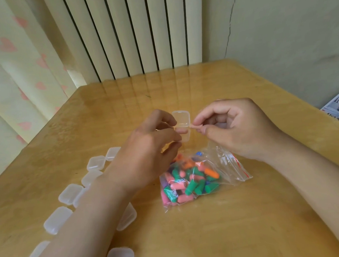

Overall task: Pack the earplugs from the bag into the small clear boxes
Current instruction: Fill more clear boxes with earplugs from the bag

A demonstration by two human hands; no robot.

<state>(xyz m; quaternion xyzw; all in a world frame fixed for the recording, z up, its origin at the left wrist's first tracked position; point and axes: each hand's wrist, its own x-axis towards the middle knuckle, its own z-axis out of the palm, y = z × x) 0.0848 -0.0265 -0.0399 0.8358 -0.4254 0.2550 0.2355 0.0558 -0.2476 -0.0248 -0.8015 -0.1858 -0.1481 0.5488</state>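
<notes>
Left hand [146, 147] grips the open box [182, 125]; right hand [229, 127] pinches what looks like an earplug [193, 126] at its rim. Released early, it could bounce onto the worktop [209, 234].

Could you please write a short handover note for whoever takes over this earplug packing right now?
Left hand: holds an open clear box above the table.
Right hand: pinches a pale earplug at the box's edge.
Bag: open, still full of coloured earplugs, beneath the hands.
Shut boxes: lie in a group to the left; contents unclear.
Left: seat this earplug, shut the box, carry on.
</notes>
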